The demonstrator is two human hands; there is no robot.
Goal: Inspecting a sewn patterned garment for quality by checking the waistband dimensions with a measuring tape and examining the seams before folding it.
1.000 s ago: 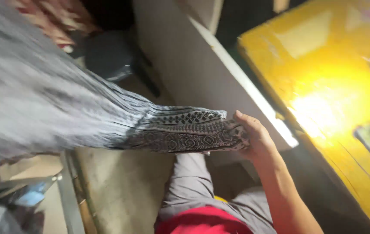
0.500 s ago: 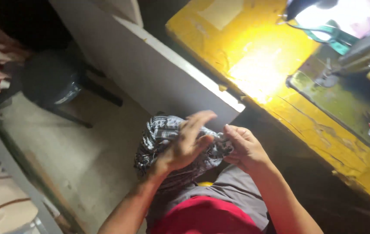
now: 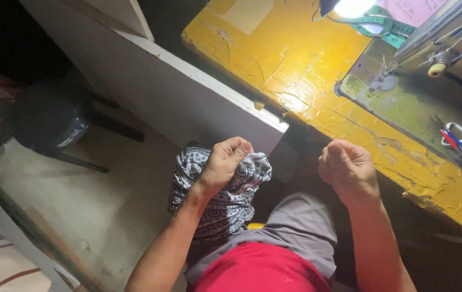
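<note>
Down over the lap, the left hand (image 3: pixel 224 165) is bunching up the black-and-white patterned cloth (image 3: pixel 217 197), fingers clamped on it. The right hand (image 3: pixel 348 168) is curled shut just beside, near the yellow table (image 3: pixel 296 70).

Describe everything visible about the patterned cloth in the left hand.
The cloth is soft fabric printed in a fine black-and-white ornamental pattern. It is bunched into a crumpled bundle, not spread out, and hangs in folds from the grip down to the lap. The left hand clutches its top, fingers curled shut over it. Its lower end rests against the grey trousers. It sits just in front of the white board, below the yellow table. The right hand is apart from it.
</note>
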